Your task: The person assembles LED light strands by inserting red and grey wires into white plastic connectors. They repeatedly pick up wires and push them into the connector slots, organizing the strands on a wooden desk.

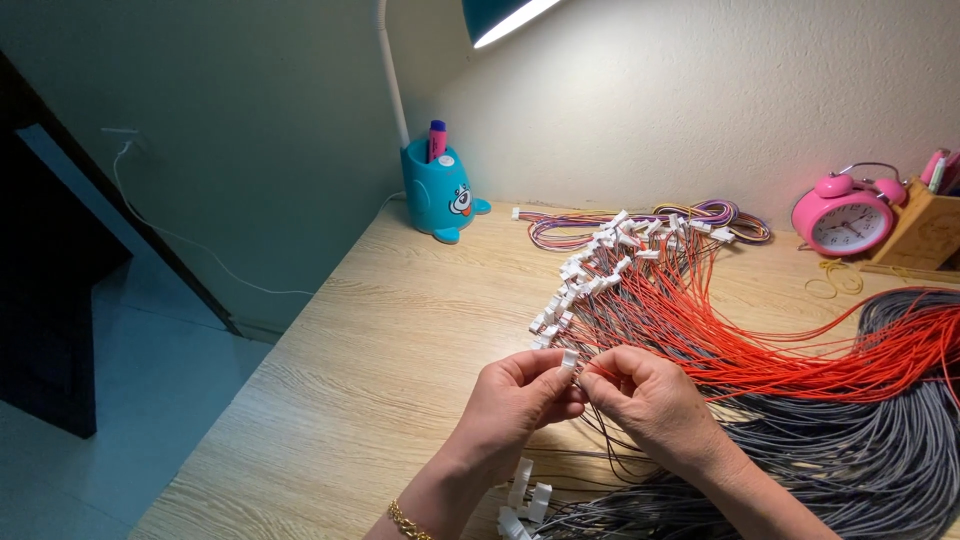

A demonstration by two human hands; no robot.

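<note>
1. Both hands meet over the middle of the tabletop [380, 340], toward its near edge. The left hand [515, 400] has thumb and fingers pressed together on a small white plastic connector [569, 358], held upright just above the fingertips.
2. The right hand [650, 400] is right against it, its grip pinched shut on thin red wire [600, 368] at the connector's side. Whether the wire end sits inside the housing or only beside it cannot be told from here.
3. Done so far, judging by how things lie: a long row of red leads with white connectors [590, 270] already on their ends, fanned from the hands toward the far edge of the tabletop.
4. Left, as a judgement: plenty. A thick mass of grey wires [860, 440] covers the right side toward the near edge, and red wires [800, 350] run across it. Their far ends go out of view.
5. A few loose white connectors [525, 495] lie at the near edge, just under the left wrist.
6. Toward the far edge sits a coil of multicoloured wires [640, 222], also with white ends.
7. Around it all: a teal bear-shaped lamp base [440, 195] at the far left, a pink alarm clock [845, 220] and a wooden pen holder [925, 225] at the far right, yellow rubber bands [835, 280] in front of the clock.
8. In the way: the tangled leads crowd close behind the hands; the left part of the tabletop carries nothing.
</note>
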